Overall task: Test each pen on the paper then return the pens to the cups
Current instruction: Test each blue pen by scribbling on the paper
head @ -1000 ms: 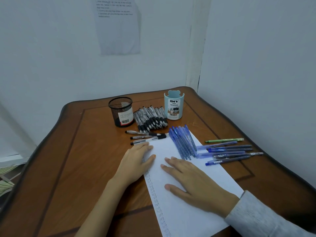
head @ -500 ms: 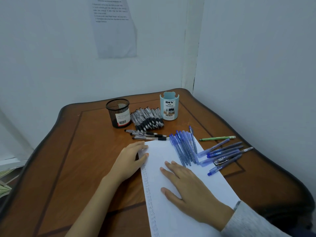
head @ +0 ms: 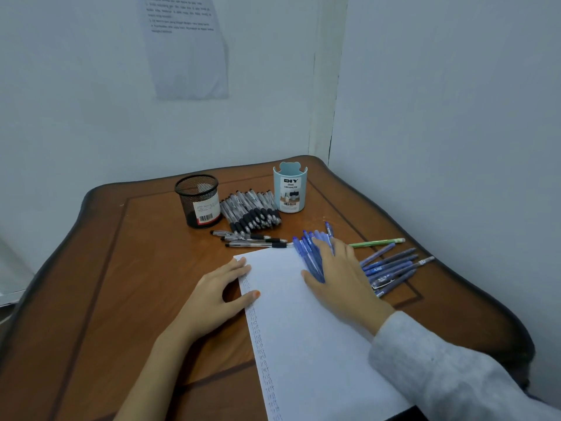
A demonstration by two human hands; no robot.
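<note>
A white sheet of paper point(head: 306, 323) lies on the wooden table point(head: 121, 284), with a column of small written marks down its left edge. My left hand point(head: 218, 293) rests flat at that left edge, holding nothing. My right hand point(head: 337, 275) lies over a bunch of light blue pens point(head: 306, 250) at the paper's top right corner, fingers spread across them. Darker blue pens point(head: 394, 268) and a green pen point(head: 376, 243) lie to the right. Black-grip pens point(head: 252, 212) are piled between a black mesh cup point(head: 198, 200) and a light blue cup point(head: 290, 186).
Three loose black-grip pens point(head: 252, 240) lie just beyond the paper's top edge. Walls close the table in at the back and on the right, with a printed notice point(head: 188, 47) taped to the back wall. Bare wood stretches to the left.
My right hand slid forward from the middle of the paper onto the light blue pens. My left hand stayed at the paper's left edge. The view shifted slightly.
</note>
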